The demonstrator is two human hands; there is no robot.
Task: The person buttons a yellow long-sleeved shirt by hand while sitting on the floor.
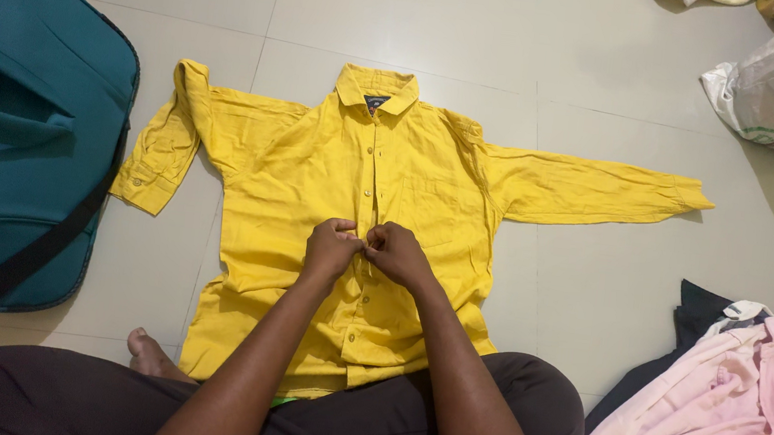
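Yellow shirt (294, 178) flat on floor (572, 297), front up. Left hand (331, 248), right hand (398, 254) side by side, each grip pinched on button placket mid-chest.

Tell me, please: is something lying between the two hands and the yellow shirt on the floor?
Nothing visible does. The left hand and right hand already touch the yellow shirt at its button strip, pinching the fabric together. The teal bag and pink shirt lie off to the sides.
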